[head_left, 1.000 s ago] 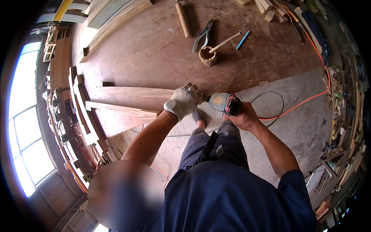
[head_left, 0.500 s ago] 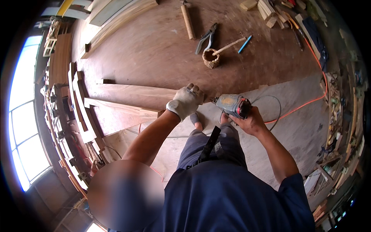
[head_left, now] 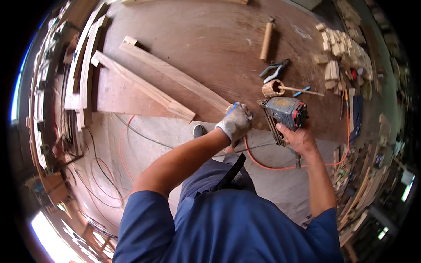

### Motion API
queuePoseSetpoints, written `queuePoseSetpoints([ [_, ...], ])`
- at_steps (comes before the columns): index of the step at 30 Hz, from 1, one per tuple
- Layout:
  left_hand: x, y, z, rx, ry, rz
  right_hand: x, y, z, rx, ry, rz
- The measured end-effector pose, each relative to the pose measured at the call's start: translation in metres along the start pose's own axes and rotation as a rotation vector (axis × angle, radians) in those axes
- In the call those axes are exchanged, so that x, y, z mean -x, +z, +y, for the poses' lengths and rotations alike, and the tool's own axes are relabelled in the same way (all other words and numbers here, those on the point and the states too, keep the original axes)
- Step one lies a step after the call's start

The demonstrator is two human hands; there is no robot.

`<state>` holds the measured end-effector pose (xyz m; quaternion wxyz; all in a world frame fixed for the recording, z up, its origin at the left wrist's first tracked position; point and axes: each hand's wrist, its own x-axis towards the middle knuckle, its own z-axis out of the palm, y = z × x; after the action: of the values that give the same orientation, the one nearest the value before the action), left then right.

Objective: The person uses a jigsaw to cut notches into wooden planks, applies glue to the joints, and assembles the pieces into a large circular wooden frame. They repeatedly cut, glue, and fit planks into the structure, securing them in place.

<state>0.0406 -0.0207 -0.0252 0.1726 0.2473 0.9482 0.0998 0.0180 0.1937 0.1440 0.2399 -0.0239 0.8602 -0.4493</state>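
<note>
My left hand [head_left: 238,120], in a whitish work glove, is closed round the near end of a long wooden strip [head_left: 175,75] lying on the workbench. My bare right hand [head_left: 300,140] grips a dark grey nail gun [head_left: 281,109] by its handle. The gun's nose points left toward the gloved hand, a short way apart from it. Beside the held strip lies a second wooden strip [head_left: 140,85], its near end close to the bench edge. The glove hides the tip of the held strip.
On the brown bench [head_left: 206,48] lie a wooden-handled hammer [head_left: 266,41], pliers [head_left: 274,69], a round pot [head_left: 272,88] with a stick in it, and a blue pen [head_left: 301,91]. Small wood blocks [head_left: 342,44] are piled at the right. An orange hose [head_left: 263,165] trails below.
The view has swung round, so the bench items appear farther right. The nail gun has turned and now shows its side. My left hand stays at the strip's end.
</note>
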Motion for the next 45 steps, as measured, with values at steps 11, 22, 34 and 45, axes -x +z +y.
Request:
queuePoseSetpoints([
  [11,0.006,-0.03,0.001,-0.091,0.117,-0.082,-0.096,0.035,-0.093,0.27,0.081,-0.303],
  [22,-0.026,0.032,0.012,-0.079,0.036,-0.112,-0.14,0.064,-0.127,0.588,0.084,-0.486],
  [34,-0.031,0.013,0.004,0.057,0.03,-0.075,-0.169,0.089,-0.153,0.885,0.146,-0.701],
  [45,-0.025,0.008,0.003,0.086,0.056,-0.081,-0.179,0.103,-0.16,0.926,0.191,-0.804],
])
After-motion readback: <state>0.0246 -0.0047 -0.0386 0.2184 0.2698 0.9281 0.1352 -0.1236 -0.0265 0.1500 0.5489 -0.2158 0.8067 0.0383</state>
